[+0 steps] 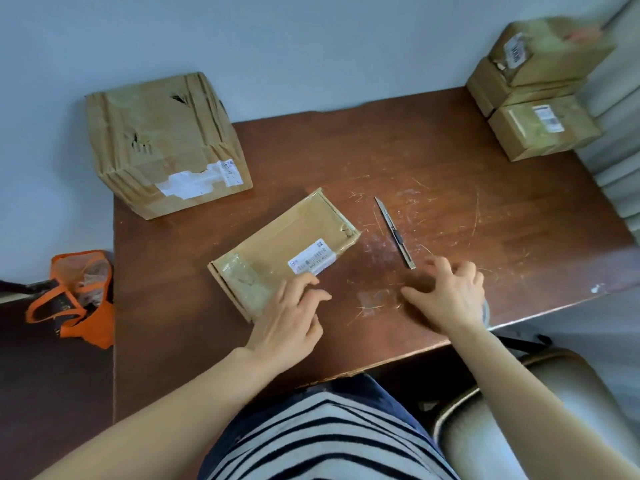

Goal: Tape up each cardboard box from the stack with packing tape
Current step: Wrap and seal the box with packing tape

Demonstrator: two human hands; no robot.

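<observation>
The flat brown cardboard box [277,247] lies on the scratched reddish-brown worktop [450,174], just ahead of your left hand [294,317] and to the left of your right hand [446,292]. Its long axis runs diagonally, from the near left corner to the far right.

Your left hand is the nearer one. Its fingers lie flat and fairly straight on the box's near right corner, pressing rather than gripping. Your right hand is off the box, fingers spread and loosely bent over the worktop, holding nothing you can see. A pale curved edge shows beside its wrist, and I cannot tell what it is.

The slim metal utility knife [394,233] lies just beyond those fingertips, blade pointing away from you. The stack of brown cardboard boxes [536,91] sits at the far right corner, well apart.

The white shipping label [311,261] on the flat box carries a barcode and a small logo, but its print is too small to read.
</observation>
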